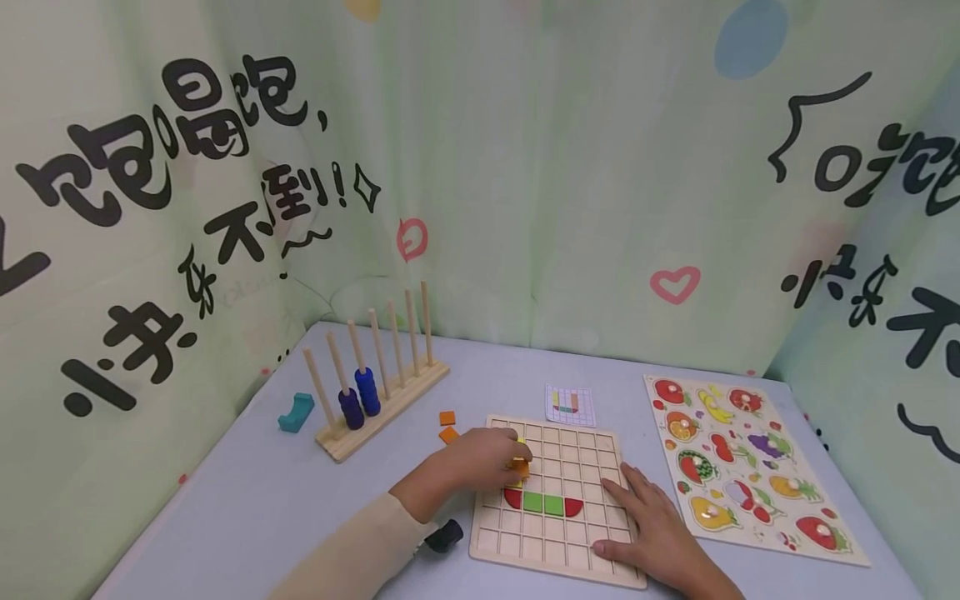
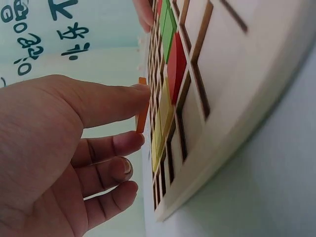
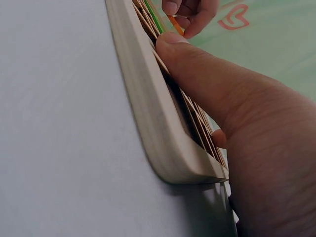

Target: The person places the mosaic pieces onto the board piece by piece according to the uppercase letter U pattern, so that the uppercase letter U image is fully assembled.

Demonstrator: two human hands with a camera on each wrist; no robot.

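My left hand pinches an orange square tile between thumb and fingers, just over the wooden grid board. Near the middle of the board lies a row: a red rounded piece, two green squares and another red rounded piece. Beyond the left red piece, yellow tiles sit in the grid, partly hidden by my left hand in the head view. With fingers spread, my right hand rests on the board's right side.
Two loose orange tiles lie left of the board, and a small pattern card behind it. A peg stand with blue rings and a teal piece are at left. A fruit puzzle board lies at right.
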